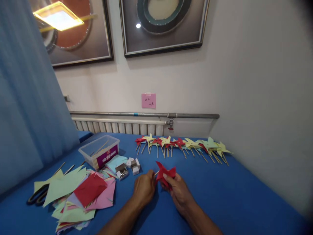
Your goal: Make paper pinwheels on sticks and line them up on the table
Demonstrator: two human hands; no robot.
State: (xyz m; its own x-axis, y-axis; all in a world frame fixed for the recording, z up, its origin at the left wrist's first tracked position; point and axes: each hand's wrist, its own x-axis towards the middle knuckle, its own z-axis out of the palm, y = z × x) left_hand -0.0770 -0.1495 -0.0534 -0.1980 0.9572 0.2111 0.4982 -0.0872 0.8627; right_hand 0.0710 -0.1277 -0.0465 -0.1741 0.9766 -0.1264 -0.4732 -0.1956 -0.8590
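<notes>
Both hands hold one red pinwheel (165, 174) low over the blue desk (220, 192).

Left hand (144, 188) pinches its stick, which points left; right hand (178, 191) closes on the blades. Beyond lies a row of finished pinwheels (183, 145), too overlapped to count. One clear tub (99, 151) contains sticks.

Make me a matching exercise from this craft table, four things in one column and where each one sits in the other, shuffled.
Things:
1. red paper pinwheel
2. clear plastic box with purple label
3. black-handled scissors
4. pink paper note

Places:
A. stuck on the wall above the pipe
B. held between both hands
C. far left, partly under the cut paper
D. behind the paper pile, near the radiator

Pairs: 1-B, 2-D, 3-C, 4-A
</notes>
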